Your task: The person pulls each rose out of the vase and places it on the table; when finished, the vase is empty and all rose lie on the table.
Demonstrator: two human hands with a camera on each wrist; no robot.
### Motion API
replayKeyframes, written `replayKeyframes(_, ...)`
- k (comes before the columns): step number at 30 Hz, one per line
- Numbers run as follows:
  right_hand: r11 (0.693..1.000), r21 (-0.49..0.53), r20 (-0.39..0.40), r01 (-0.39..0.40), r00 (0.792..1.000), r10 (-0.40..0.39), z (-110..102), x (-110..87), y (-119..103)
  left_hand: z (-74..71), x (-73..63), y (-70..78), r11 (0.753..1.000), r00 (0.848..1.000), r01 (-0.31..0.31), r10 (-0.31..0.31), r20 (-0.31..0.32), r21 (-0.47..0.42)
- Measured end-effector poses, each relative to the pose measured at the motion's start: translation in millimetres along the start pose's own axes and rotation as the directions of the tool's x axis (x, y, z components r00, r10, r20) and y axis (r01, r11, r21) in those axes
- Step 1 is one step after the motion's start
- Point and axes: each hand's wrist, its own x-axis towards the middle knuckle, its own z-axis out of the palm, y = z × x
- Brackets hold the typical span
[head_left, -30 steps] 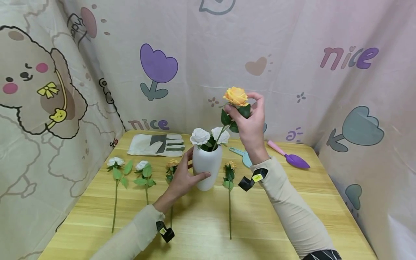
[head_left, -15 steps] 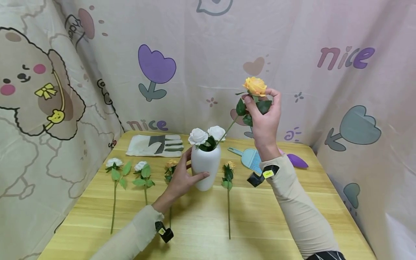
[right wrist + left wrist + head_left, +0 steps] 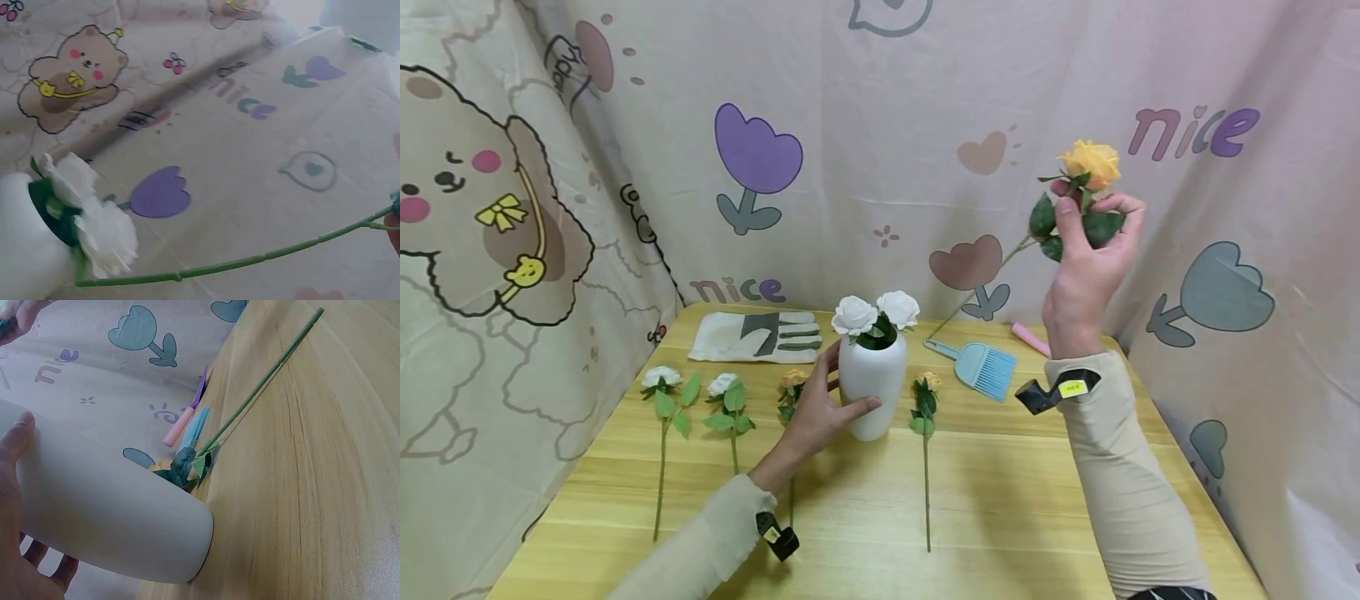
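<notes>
My left hand (image 3: 812, 425) grips the white vase (image 3: 872, 387) around its side, thumb in front and fingers behind; the vase stands on the table. Two white roses, a left one (image 3: 854, 316) and a right one (image 3: 898, 309), sit in its mouth. Up to the right, my right hand (image 3: 1088, 267) pinches a yellow rose (image 3: 1093, 164) just below its bloom. Its long stem (image 3: 262, 257) slants down left, and in the head view its lower end is outside the vase, to the right of the rim. The left wrist view shows the vase (image 3: 112, 506) close up, thumb and fingertips around it.
White roses lie at the left, one outer (image 3: 660, 377) and one inner (image 3: 723, 384). A yellow rose (image 3: 793, 380) is partly behind my left hand; another (image 3: 927, 398) lies right of the vase. Behind are a glove (image 3: 722, 337), a light blue slotted scoop (image 3: 988, 371) and a pink-handled purple trowel (image 3: 179, 427).
My right hand has moved up and right with the yellow rose, and its stem has come out of the vase mouth. The left hand and vase stay in place.
</notes>
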Motion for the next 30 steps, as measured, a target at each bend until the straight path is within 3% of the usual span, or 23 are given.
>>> replayKeyframes(6,0.986,-0.166,0.007,-0.011,1.000,0.013,-35,11.0,-7,-0.2,-0.8,-0.1,1.000,1.000,-0.001,0.001,-0.004,-0.003)
replayKeyframes(12,0.947,-0.293,0.102,-0.133,0.980,0.169,-86,12.2,-12,0.4,0.5,-1.8,1.000,1.000,-0.014,0.014,0.003,-0.008)
replayKeyframes(16,0.836,-0.492,0.153,-0.241,0.922,0.355,-127,6.7,-15,-0.1,0.3,-0.9,1.000,1.000,-0.016,0.016,0.003,-0.010)
replayKeyframes(22,0.667,-0.665,0.153,-0.336,0.813,0.562,-197,-2.8,-6,-0.3,0.5,-1.4,1.000,1.000,-0.013,0.013,0.003,-0.014)
replayKeyframes(26,0.509,-0.803,0.120,-0.310,0.753,0.647,-230,-16.2,4,0.3,0.8,-1.8,1.000,1.000,-0.011,0.011,0.004,-0.015)
replayKeyframes(30,0.409,-0.860,0.101,-0.305,0.684,0.723,-249,-32.9,18,0.8,1.0,-1.6,1.000,1.000,-0.010,0.010,0.003,-0.010)
